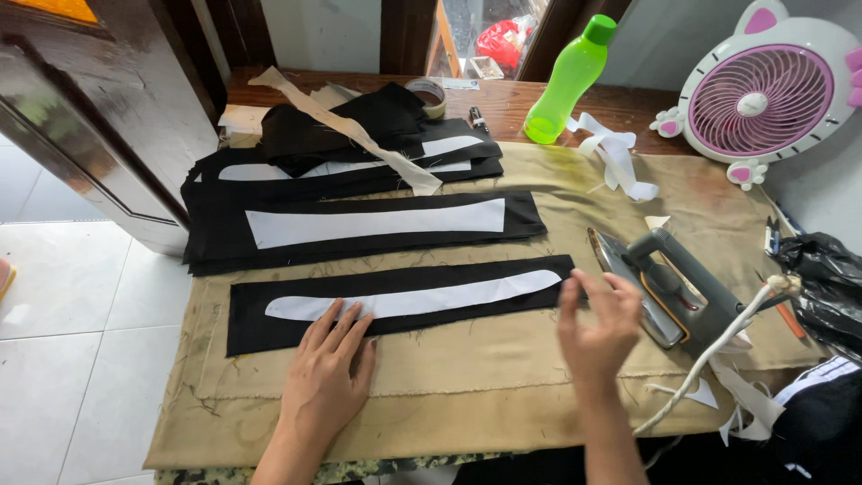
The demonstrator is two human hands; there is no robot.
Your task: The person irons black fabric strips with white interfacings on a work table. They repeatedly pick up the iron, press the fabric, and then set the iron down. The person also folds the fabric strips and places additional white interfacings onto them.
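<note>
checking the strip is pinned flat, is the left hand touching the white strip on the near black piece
Touching. The head view shows the left hand lying flat on the near black piece, its fingertips overlapping the lower edge of the white strip, with no gap visible.

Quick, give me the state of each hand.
Left hand: open, flat on the black fabric strip.
Right hand: fingers at the strip's right end; a pinch cannot be told.

Two hands [325,373] [597,328], one iron [669,287], one bottle [567,81], one fan [763,94].

Black fabric strip [404,301] lies flat; white curved interfacing [413,295] atop.
</note>
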